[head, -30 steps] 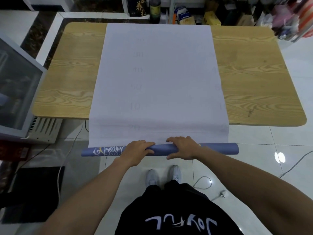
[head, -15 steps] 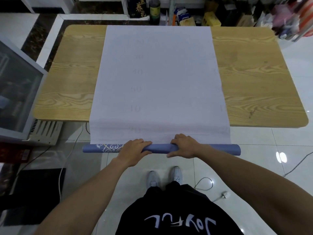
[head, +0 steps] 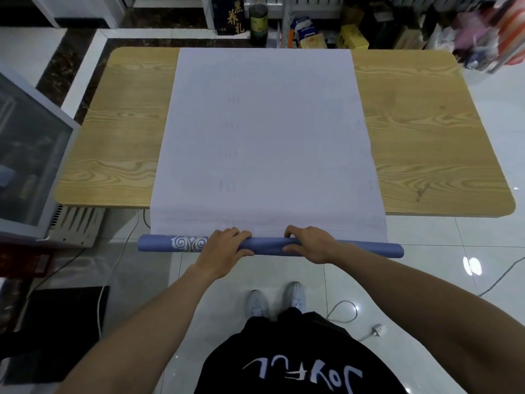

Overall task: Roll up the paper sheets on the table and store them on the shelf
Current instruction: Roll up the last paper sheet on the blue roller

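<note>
A large white paper sheet lies flat across the wooden table and hangs over its near edge. Its near end is wound into a blue roll with white swirl patterns at its left part, held in the air just in front of the table edge. My left hand grips the roll left of centre, fingers over the top and thumb under. My right hand grips it right of centre in the same way. Faint printed numbers show through the sheet.
Shelves with boxes, a bottle and bags stand behind the table's far edge. A glass-fronted cabinet stands at the left. Cables and a white plug lie on the tiled floor near my feet.
The roll has moved slightly nearer the table's edge and less of the sheet hangs below it. Both hands have kept their hold on it.
</note>
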Available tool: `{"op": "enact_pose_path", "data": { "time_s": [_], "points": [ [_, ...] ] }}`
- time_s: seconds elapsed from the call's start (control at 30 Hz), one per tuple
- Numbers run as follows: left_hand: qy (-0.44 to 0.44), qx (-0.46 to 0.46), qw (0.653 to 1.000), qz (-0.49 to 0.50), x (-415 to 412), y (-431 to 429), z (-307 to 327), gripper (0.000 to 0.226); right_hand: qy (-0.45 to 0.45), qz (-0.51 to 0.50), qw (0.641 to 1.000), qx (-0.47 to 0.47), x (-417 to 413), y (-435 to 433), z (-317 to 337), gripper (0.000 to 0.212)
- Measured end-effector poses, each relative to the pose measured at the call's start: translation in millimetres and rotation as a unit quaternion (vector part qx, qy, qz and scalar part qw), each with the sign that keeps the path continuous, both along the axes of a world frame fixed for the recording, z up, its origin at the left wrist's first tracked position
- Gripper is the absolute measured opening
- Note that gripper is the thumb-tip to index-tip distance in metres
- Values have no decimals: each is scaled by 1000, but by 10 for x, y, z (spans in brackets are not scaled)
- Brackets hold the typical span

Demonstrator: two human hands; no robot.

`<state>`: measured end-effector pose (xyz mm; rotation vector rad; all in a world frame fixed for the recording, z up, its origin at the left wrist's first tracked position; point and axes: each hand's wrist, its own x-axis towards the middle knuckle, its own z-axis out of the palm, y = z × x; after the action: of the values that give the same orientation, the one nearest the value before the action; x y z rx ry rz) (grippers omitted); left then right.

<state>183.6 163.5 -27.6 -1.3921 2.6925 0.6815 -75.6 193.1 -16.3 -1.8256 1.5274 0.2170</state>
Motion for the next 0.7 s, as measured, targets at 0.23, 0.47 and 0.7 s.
{"op": "enact_pose_path", "data": {
  "time_s": [0.23, 0.47, 0.7],
  "points": [
    [-69, 34, 997, -9, -112, -120, 67, 33, 1, -4, 1000, -25, 17, 87, 26, 29],
    [2, -13, 1000, -11, -81, -82, 58, 49, -13, -45, 999, -5, -37, -44, 63, 33],
    [8, 10, 999, 36, -128, -156, 63, 35, 15, 10, 996, -86, -62, -119, 103, 56]
  ]
}}
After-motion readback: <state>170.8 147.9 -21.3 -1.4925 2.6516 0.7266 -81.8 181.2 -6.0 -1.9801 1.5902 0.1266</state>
